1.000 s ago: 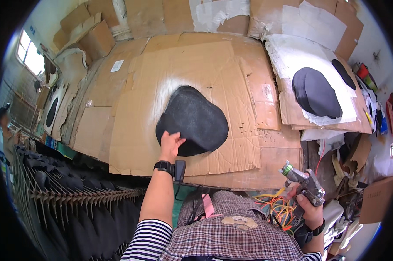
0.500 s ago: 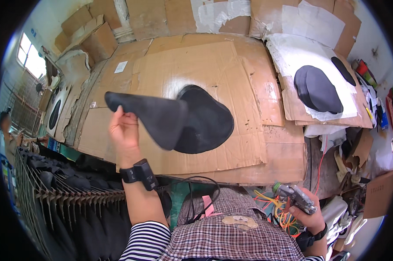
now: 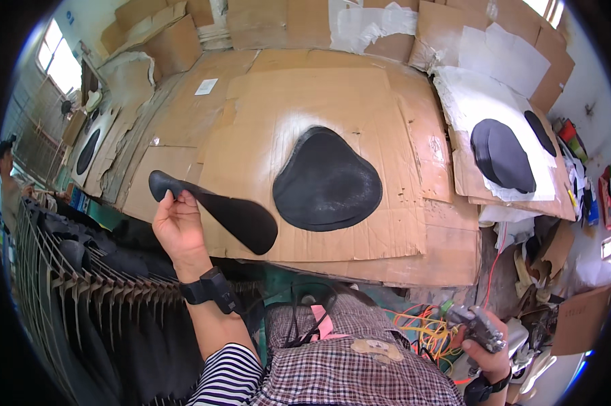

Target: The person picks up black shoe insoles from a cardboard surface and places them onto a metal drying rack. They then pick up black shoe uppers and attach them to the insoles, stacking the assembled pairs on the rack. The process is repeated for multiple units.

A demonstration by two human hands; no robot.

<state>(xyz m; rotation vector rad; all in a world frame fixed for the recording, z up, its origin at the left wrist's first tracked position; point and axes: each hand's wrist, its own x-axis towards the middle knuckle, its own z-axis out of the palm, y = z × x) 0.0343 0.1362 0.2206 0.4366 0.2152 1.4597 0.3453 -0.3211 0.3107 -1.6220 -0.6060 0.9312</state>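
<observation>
My left hand pinches the narrow end of a thin black rounded sheet piece. The piece hangs tilted over the near left part of the cardboard-covered table, its wide end pointing right. To the right of it lies a pile of black rounded-triangular pieces, narrow end away from me, with a shiny patch on top. Low on the right, my right hand is closed around a grimy grey spray gun with a green tip, off the table's front edge.
More black pieces are stacked on a white-covered board at the right. At the left stands a wire rack full of black pieces. Yellow and orange hoses tangle below the table. A person is at the far left.
My left hand has drawn the black piece left and toward me, clear of the pile. The piece has turned more edge-on. The view has shifted slightly; my right hand still grips the spray gun.
</observation>
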